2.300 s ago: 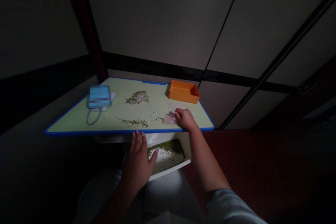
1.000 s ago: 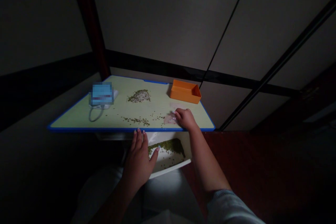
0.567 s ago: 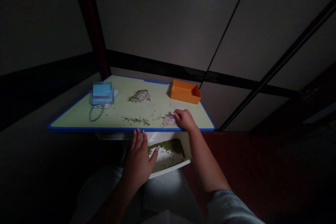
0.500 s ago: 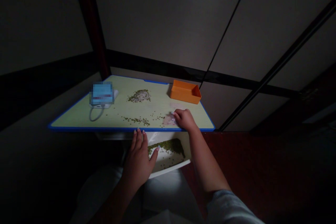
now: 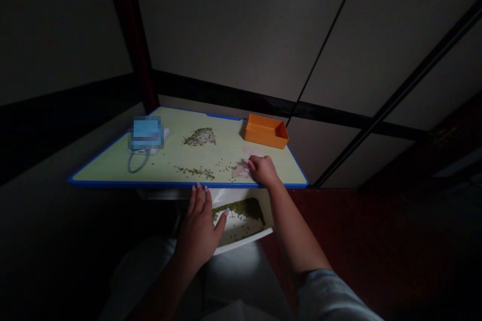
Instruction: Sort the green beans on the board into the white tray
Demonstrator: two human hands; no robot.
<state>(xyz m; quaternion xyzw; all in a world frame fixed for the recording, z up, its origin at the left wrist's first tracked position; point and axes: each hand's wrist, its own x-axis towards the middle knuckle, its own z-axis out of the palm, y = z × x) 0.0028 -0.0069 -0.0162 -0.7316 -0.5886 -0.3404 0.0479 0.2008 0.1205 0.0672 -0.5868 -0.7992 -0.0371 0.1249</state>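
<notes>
My left hand (image 5: 196,225) is open, its fingers stretched toward the front edge of the small table (image 5: 124,170) and its thumb spread over a white bin (image 5: 244,242). The bin sits below the table edge, holding a bank of small green grains (image 5: 244,206). On the tabletop my right hand (image 5: 264,170) is closed, fingers curled and pressed together; what is in them, if anything, is hidden. Beside its fingertips lies a pinkish patch (image 5: 240,170). Loose green grains (image 5: 196,173) are scattered left of that hand, and farther back stands a heap of mixed pale and green grains (image 5: 201,136).
An orange open box (image 5: 265,133) stands at the table's back right. At the left is a device with a blurred screen (image 5: 146,133) and a looped cable (image 5: 138,163). Dark wall panels (image 5: 241,35) rise behind the table.
My right hand has shifted very slightly left over the pinkish patch, still closed. My left hand and the grain heap look the same.
</notes>
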